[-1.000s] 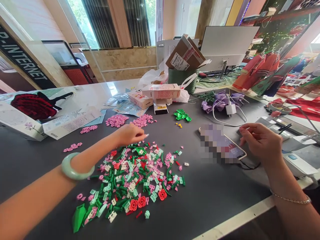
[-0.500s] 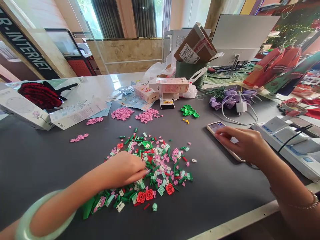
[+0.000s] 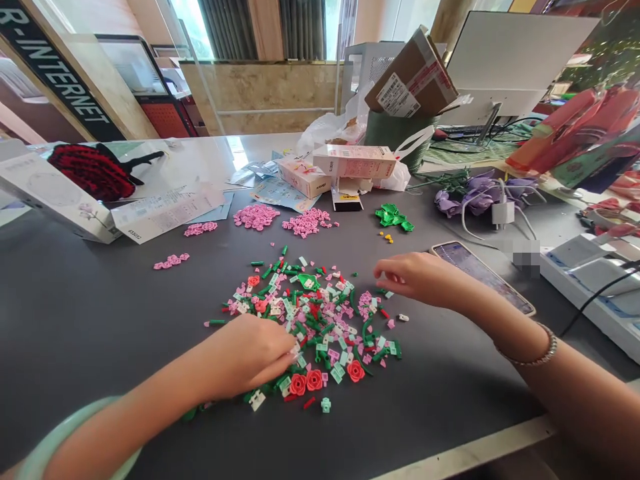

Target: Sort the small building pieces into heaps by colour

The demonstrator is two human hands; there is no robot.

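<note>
A mixed pile of small toy building bricks point(image 3: 325, 320) in pink, green, red, white and pale mint lies on the dark table. My left hand point(image 3: 255, 353), a pale green bangle on its forearm, reaches into the pile's left side with its fingers closed together. Whatever the fingertips pinch is hidden. My right hand point(image 3: 415, 277) hovers by the pile's upper right edge, its fingers loosely bent and apart with nothing visible in them. Red rose-shaped pieces point(image 3: 314, 380) lie at the pile's near edge. Behind my right hand a phone point(image 3: 483, 277) lies face up.
Sorted groups of pink pieces point(image 3: 256, 217), green leaf pieces point(image 3: 394, 217) and a few yellow bits point(image 3: 387, 237) lie beyond the pile. Boxes point(image 3: 355, 162) and paper sheets point(image 3: 167, 210) stand farther back. At right are purple flowers point(image 3: 475, 193), a charger point(image 3: 503, 213) and a power strip point(image 3: 595, 293).
My right hand has left the phone and moved left to the pile's edge. My left hand stays in the pile with its fingers closed. The view has shifted slightly.
</note>
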